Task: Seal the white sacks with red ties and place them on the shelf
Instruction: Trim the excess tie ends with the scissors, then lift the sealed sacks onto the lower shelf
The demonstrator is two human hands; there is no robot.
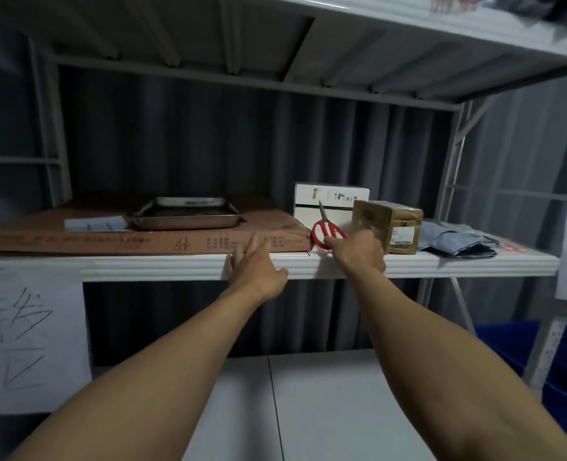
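Red-handled scissors (325,226) lie on the shelf (441,262) just left of my right hand (358,249), blades pointing away, thumb at their loops, fingers curled, grip unclear; my left hand (255,264) rests spread-fingered on the edge, farther off; no sacks or ties show.

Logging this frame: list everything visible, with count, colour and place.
shelf: one, white, across the middle
flat carton: one, brown, left on the shelf
tray: one, metal, on the flat carton
scissors: one pair, red handles, right of the flat carton
white box: one, behind the scissors
taped box: one, brown, right of the scissors
folded cloth: one, blue-grey, right end of the shelf
paper sign: one, white with handwriting, below the shelf edge, left
bins: blue, lower right, count unclear
left hand: fingers straight, over the shelf edge
right hand: at the scissors' handles, grip unclear
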